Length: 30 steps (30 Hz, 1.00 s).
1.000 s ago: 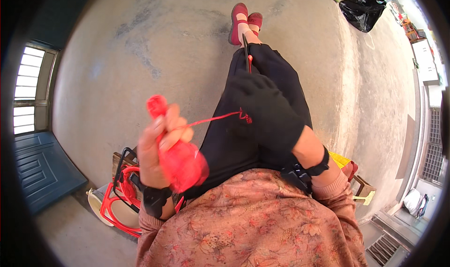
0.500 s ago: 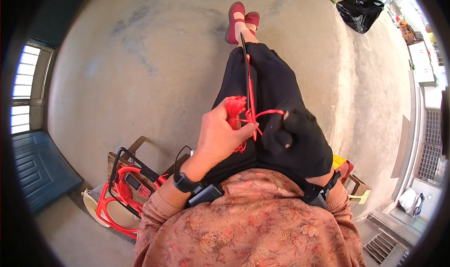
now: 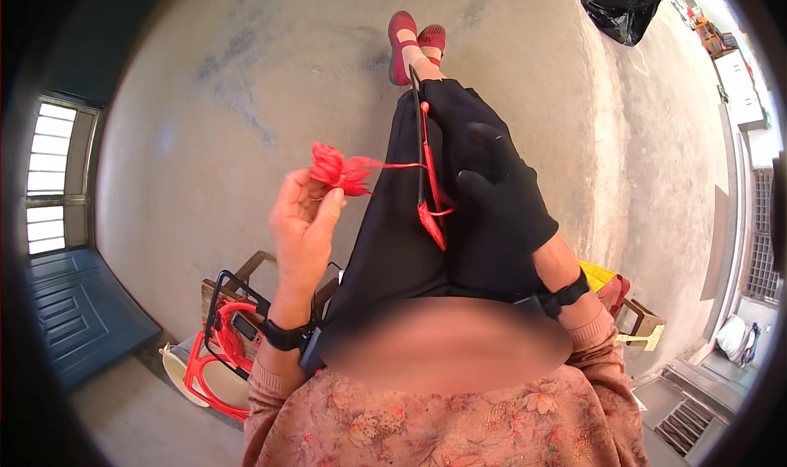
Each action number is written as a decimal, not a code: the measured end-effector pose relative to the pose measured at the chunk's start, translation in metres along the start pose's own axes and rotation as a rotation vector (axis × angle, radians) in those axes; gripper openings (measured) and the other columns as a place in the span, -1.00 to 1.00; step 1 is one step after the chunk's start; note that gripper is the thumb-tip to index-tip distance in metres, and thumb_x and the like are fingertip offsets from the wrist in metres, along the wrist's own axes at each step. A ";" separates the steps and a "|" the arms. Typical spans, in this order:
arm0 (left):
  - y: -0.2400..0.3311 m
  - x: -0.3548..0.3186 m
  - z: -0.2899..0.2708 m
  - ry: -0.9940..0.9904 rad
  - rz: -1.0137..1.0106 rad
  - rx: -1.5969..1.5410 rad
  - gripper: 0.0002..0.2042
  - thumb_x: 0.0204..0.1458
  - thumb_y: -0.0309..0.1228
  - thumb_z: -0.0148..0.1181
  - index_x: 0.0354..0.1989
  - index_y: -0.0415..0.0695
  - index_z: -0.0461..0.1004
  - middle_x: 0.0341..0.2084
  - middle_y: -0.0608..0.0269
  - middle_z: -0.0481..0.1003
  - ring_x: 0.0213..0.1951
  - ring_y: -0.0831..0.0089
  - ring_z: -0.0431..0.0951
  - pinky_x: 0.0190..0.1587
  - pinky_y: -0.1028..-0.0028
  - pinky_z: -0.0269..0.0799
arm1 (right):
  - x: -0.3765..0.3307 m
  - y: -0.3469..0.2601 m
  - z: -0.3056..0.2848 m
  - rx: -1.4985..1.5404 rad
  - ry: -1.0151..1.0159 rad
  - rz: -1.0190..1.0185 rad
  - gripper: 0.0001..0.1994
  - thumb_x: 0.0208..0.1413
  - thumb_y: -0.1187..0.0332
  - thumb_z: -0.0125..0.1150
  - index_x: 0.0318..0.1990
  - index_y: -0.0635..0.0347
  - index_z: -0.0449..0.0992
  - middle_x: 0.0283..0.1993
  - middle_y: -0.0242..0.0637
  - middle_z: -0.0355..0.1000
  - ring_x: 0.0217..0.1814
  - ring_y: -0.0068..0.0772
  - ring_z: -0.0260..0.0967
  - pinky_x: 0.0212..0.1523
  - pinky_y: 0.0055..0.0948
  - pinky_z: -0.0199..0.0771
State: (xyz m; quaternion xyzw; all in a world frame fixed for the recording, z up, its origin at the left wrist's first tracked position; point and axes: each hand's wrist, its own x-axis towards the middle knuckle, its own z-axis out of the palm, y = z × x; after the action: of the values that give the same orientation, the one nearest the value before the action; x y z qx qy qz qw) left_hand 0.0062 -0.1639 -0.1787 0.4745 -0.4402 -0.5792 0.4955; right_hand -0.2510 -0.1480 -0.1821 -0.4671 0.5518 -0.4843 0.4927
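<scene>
A bunch of red cord (image 3: 338,172) is pinched between the thumb and fingers of my bare left hand (image 3: 302,213), left of my lap. One strand runs from it to the right, to a narrow black frame (image 3: 421,151) that stretches along my black trousers. Red cord is wrapped round the near end (image 3: 430,225) of this frame and along its right side. My right hand (image 3: 508,192), in a black glove, hovers over my right thigh, thumb and forefinger apart. Nothing shows between them, though black glove against black cloth hides the other fingers.
At lower left, another black frame with red cord (image 3: 215,336) and a small handset (image 3: 245,328) rest on a wooden seat beside a pale bucket (image 3: 184,377). A yellow and red item (image 3: 602,282) sits right of me. A black plastic bag (image 3: 623,13) lies far right.
My left hand has pulled the red bunch left, away from the frame, drawing a strand out straight. My gloved right hand has let go of the cord end and opened, moving slightly forward.
</scene>
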 end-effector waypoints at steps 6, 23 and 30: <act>-0.026 0.006 0.019 -0.235 0.648 1.097 -0.77 -0.09 -0.64 0.25 -0.21 -0.19 0.51 -0.38 0.15 0.53 -0.37 0.33 0.58 -0.30 0.42 0.46 | -0.001 0.007 0.022 -0.747 -0.269 -0.225 -0.73 0.00 0.36 0.30 -0.11 0.16 0.52 -0.33 -0.20 0.44 -0.32 -0.14 0.43 -0.26 -0.32 0.44; 0.015 -0.005 0.050 -0.354 -0.690 -1.176 -0.47 0.22 -0.04 -0.02 0.20 -0.19 0.27 0.01 0.07 0.42 0.09 0.21 0.40 -0.18 0.36 0.53 | -0.028 -0.048 -0.008 0.543 -0.224 0.162 -0.71 0.13 0.44 0.09 0.01 0.29 0.43 0.04 -0.24 0.44 0.02 -0.36 0.40 0.08 -0.41 0.34; -0.018 -0.021 0.008 -0.072 -0.814 -1.036 -0.73 0.19 -0.22 0.07 -0.16 -0.21 0.44 -0.66 0.44 0.12 -0.57 0.58 0.12 -0.62 0.59 0.07 | -0.028 -0.009 0.010 -0.107 -0.304 0.203 -0.69 0.09 0.34 0.30 -0.04 0.22 0.48 -0.17 -0.37 0.48 -0.15 -0.58 0.39 -0.12 -0.53 0.44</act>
State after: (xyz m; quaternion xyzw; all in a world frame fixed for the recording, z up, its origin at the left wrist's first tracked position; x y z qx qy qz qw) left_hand -0.0032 -0.1410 -0.1929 0.2834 0.0937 -0.8727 0.3864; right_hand -0.2383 -0.1222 -0.1708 -0.5023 0.5404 -0.3257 0.5912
